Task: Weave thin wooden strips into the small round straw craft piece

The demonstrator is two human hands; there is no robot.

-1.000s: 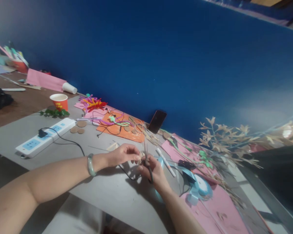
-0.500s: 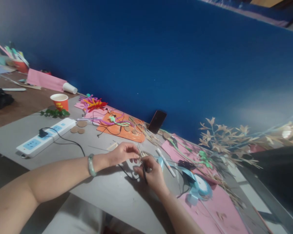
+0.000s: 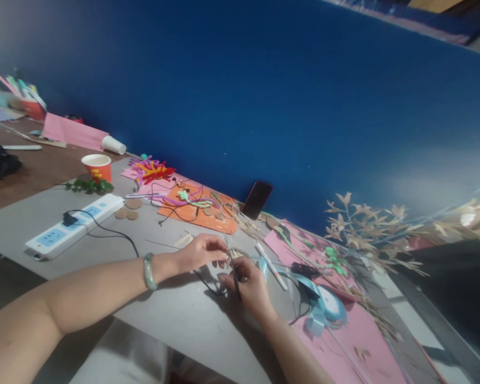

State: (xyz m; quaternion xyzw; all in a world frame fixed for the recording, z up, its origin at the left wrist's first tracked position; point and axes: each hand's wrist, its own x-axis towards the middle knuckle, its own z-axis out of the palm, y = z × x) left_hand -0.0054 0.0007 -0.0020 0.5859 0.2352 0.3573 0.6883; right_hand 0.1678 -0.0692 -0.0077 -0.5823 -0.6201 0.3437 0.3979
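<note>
My left hand [image 3: 200,253], with a green bangle [image 3: 148,271] on the wrist, pinches a small pale piece at its fingertips; I cannot make out what it is. My right hand [image 3: 248,282] is closed round the dark handles of a pair of scissors [image 3: 234,272], whose blades point up towards the left fingertips. Both hands meet over the grey table [image 3: 176,314], near a black cable [image 3: 208,285].
A white power strip [image 3: 74,218] with a plug lies at left. A red paper cup [image 3: 97,166], coloured pipe cleaners [image 3: 152,169], orange paper [image 3: 196,210], a leaning phone [image 3: 257,199], a white pen [image 3: 271,265], pink sheets [image 3: 344,341], blue ribbon [image 3: 324,309] and dried branches [image 3: 368,229] crowd the back and right.
The right hand has shifted a little left and lowered the scissors, whose blades stood more upright a second ago. The left hand has hardly moved.
</note>
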